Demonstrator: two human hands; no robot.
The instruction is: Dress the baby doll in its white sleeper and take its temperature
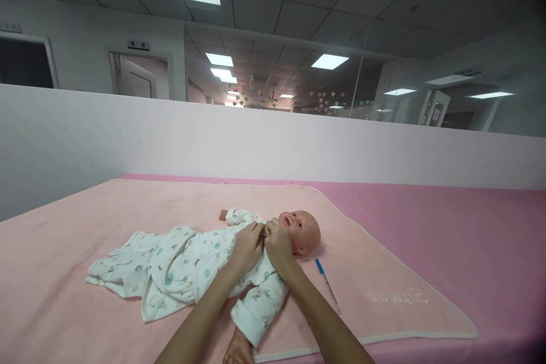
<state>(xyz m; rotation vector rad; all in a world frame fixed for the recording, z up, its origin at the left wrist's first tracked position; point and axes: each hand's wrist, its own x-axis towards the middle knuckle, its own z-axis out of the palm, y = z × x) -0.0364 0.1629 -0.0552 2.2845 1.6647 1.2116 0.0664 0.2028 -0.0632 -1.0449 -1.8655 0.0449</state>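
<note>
The left hand and right hand curl together on the clothed doll, left of the pen, holding what, I cannot tell.

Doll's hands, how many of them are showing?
2: the far hand, emerging from the far sleeve; and the near hand, emerging from the near sleeve and partly cut off by the bottom edge.

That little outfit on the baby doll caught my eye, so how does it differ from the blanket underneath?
The outfit is white with a scattered print; the blanket is peach with pale lettering towards one corner. The outfit lies rumpled on the baby doll, while the blanket is spread mostly flat. The outfit is far smaller than the blanket. Both look like soft cloth.
</note>
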